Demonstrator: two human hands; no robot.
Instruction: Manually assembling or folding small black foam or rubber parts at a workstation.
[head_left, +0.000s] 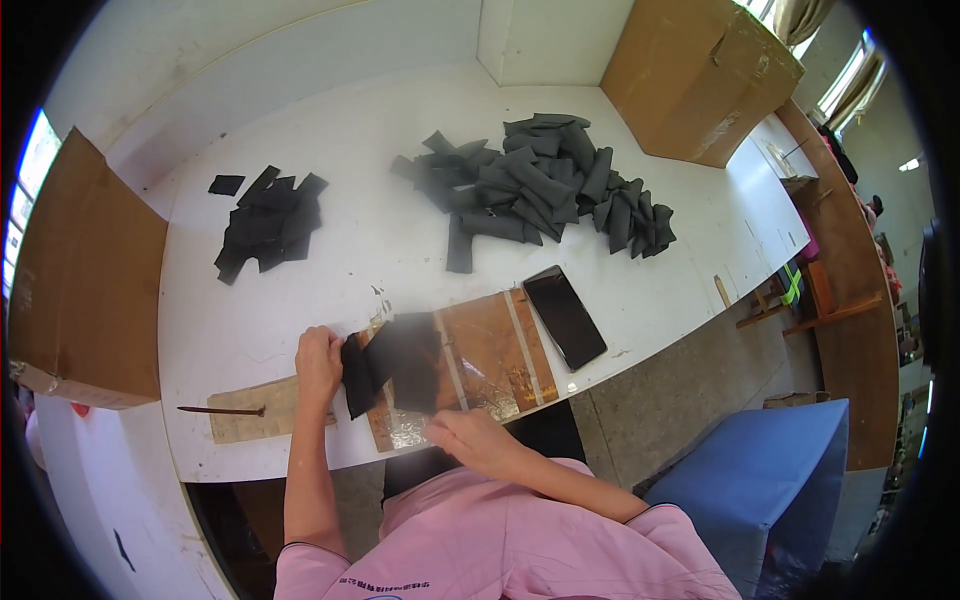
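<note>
My left hand (320,358) is closed at the edge of a black fabric piece (356,378), its fingers curled against the corner. That piece lies at the left end of a brown board (490,350) with pale strips across it. Beside it on the board is a dark grey fabric piece (415,362), blurred in the picture. Over the board's near edge, my right hand (465,437) has its fingers pressed together, close to the grey piece's lower edge. Whatever they pinch is hidden.
A phone (565,317) lies right of the board. Beyond are a heap of dark grey rolled pieces (540,185) and a smaller pile of flat black pieces (270,222). Cardboard boxes (90,270) flank the white table (340,130). A rusty rod (222,410) rests on a beige strip (275,408).
</note>
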